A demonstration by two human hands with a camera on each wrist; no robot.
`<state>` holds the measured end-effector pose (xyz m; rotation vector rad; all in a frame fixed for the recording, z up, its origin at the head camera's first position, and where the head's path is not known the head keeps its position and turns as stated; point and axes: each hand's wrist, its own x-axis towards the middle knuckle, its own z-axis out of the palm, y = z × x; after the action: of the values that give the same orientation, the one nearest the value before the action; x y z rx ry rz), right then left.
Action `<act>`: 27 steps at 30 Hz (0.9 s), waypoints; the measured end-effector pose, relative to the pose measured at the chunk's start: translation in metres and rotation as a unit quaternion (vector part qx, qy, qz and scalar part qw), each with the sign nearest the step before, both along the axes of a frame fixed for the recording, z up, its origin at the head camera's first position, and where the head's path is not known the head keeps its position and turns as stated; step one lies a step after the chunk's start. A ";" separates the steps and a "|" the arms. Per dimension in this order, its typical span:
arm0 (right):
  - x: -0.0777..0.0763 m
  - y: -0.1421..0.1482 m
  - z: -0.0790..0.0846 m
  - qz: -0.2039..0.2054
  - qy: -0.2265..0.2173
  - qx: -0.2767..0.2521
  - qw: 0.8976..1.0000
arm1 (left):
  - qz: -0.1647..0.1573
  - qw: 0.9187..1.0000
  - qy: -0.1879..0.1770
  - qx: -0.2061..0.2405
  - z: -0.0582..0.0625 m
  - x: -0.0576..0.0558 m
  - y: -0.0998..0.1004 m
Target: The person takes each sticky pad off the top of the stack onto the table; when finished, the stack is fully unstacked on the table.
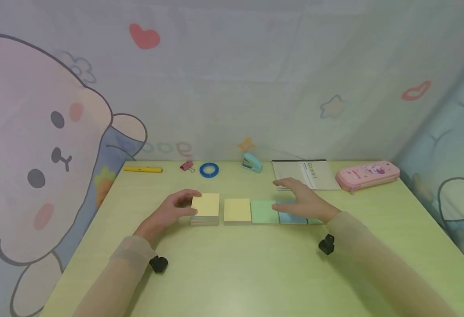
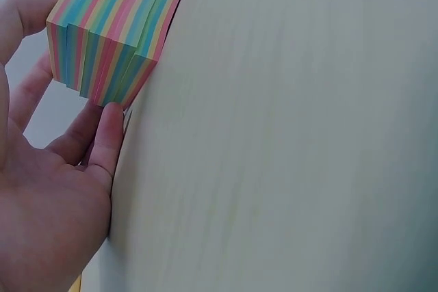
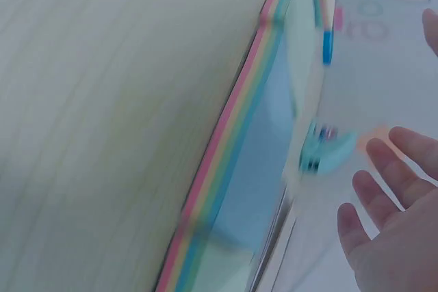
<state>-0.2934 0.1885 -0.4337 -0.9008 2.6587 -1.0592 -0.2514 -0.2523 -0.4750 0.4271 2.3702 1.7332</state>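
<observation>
- The thick pad (image 1: 205, 209) lies at the left end of a row of pads on the table (image 1: 232, 273) — the left hand (image 1: 171, 212) grips its left side, thumb on the far edge, fingers at the near corner.
- The right hand (image 1: 303, 200) hovers flat, fingers straight and holding nothing, over the blue pad (image 1: 291, 216) at the row's right end.
- Between lie a yellow pad (image 1: 237, 210) and a green pad (image 1: 264, 212).
- The thick pad has a yellow top — its sides show rainbow stripes (image 2: 113, 29).
</observation>
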 end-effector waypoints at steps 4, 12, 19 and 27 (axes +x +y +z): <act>0.004 -0.035 -0.002 0.029 0.009 0.002 1.000 | 0.001 1.000 -0.008 -0.008 -0.003 0.000 0.000; 0.002 -0.085 -0.010 0.061 0.008 0.068 0.996 | -0.001 1.000 0.002 -0.001 -0.001 0.001 0.001; 0.008 -0.108 -0.014 0.088 0.027 0.104 0.990 | -0.001 1.000 0.007 -0.004 -0.001 0.000 0.001; 0.005 -0.120 -0.020 0.070 0.036 0.128 0.989 | 0.001 1.000 0.004 -0.008 0.000 0.001 0.000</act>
<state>-0.2887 0.0680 -0.4538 -1.0674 2.6609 -0.6489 -0.2505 -0.2518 -0.4754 0.4303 2.3901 1.7155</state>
